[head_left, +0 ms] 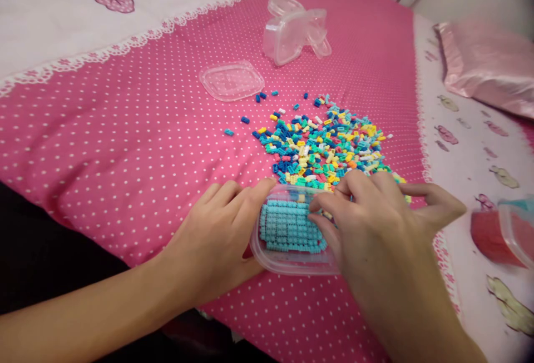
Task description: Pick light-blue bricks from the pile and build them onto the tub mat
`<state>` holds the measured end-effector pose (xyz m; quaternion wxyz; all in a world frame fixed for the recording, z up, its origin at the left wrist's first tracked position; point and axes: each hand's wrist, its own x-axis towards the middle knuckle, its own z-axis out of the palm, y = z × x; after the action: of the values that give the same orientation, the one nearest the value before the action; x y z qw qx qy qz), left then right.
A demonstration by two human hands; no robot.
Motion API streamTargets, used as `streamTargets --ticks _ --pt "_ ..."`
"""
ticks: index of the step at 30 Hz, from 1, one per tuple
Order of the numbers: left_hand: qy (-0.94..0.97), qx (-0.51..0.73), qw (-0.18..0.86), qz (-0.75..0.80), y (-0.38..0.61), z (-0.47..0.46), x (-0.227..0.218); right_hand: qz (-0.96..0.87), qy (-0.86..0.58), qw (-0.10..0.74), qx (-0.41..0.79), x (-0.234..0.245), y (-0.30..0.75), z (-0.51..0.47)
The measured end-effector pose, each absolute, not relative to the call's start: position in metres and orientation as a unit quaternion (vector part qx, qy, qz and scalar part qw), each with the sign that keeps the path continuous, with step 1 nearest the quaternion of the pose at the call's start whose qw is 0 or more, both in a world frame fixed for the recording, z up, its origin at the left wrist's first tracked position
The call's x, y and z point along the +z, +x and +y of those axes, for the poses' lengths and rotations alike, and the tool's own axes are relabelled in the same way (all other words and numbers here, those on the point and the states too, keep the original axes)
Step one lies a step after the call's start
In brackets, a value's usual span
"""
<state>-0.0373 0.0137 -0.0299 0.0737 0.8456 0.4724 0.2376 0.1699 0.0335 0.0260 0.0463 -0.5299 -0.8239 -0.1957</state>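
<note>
A clear plastic container (273,265) sits at the front edge of the bed, with neat rows of light-blue toy building bricks (290,227) packed in it. My left hand (221,227) grips its left side, the thumb below and the fingers along the rim. Over the container's right part, my right hand (371,224) is closed in a pinch, thumb and index fingertips together at the bricks' right end. Whatever lies between those fingertips is too small or hidden to make out. Just beyond the container spreads a pile of loose multicoloured bricks (329,140), partly covered by my right hand.
A clear lid (232,80) lies flat left of the pile. Farther back are stacked clear containers (287,35). At the right stand a tub with red contents (492,235) and a shiny pink pouch (488,65). The pink dotted bedspread (137,146) drops off at the front left.
</note>
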Motion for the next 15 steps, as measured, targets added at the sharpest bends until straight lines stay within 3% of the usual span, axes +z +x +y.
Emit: streamTargets --ticks 15 --pt "0.848 0.241 0.065 0.467 -0.038 0.014 -0.030 -0.867 -0.461 0.129 -0.142 0.026 0.169 0.033"
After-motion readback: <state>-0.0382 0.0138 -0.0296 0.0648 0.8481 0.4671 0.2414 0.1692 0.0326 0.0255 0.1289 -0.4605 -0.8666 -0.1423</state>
